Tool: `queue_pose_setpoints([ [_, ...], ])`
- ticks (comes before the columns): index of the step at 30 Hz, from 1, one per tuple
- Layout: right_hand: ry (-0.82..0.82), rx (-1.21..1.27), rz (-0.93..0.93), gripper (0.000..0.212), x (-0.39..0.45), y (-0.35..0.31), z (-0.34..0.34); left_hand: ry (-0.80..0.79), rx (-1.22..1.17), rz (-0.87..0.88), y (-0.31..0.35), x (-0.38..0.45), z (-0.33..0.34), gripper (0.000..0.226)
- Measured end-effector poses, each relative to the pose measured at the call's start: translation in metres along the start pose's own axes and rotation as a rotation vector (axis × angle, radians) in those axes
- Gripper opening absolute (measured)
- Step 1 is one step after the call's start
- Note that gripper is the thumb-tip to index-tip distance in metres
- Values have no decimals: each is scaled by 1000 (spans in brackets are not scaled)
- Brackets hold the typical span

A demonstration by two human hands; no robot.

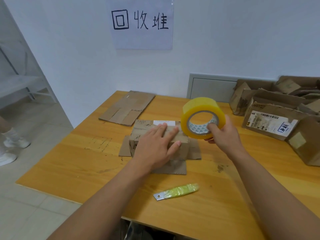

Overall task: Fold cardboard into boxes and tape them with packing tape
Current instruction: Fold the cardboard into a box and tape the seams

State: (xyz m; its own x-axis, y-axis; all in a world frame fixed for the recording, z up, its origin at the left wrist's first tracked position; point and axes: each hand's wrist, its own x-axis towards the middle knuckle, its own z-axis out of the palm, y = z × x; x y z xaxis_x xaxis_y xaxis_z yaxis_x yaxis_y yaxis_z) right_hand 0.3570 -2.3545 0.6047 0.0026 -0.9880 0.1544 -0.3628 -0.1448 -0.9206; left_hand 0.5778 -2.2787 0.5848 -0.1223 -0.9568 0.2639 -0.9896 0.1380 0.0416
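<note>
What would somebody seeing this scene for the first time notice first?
Most striking is the big yellow roll of packing tape, held up by the right hand just above the right end of the small cardboard box at the table's middle. The left hand presses flat on top of that box. Next comes the handwritten paper sign on the wall behind, and the yellow-handled cutter lying on the wooden table nearer the person.
</note>
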Motion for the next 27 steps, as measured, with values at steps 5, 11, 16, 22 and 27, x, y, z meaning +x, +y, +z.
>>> queue_pose_setpoints([
  [5,-19,111,8,23,-5,4,2,30,34,66,3,4,1,81],
  [11,-81,471,157,29,-12,8,23,-18,-2,36,21,10,1,89],
  [16,-87,443,176,27,-12,10,30,87,40,50,18,11,16,76],
  [22,18,227,79,21,-2,12,12,87,13,66,15,14,17,76],
  [27,58,216,152,21,-4,31,-6,49,4,63,19,13,11,74],
])
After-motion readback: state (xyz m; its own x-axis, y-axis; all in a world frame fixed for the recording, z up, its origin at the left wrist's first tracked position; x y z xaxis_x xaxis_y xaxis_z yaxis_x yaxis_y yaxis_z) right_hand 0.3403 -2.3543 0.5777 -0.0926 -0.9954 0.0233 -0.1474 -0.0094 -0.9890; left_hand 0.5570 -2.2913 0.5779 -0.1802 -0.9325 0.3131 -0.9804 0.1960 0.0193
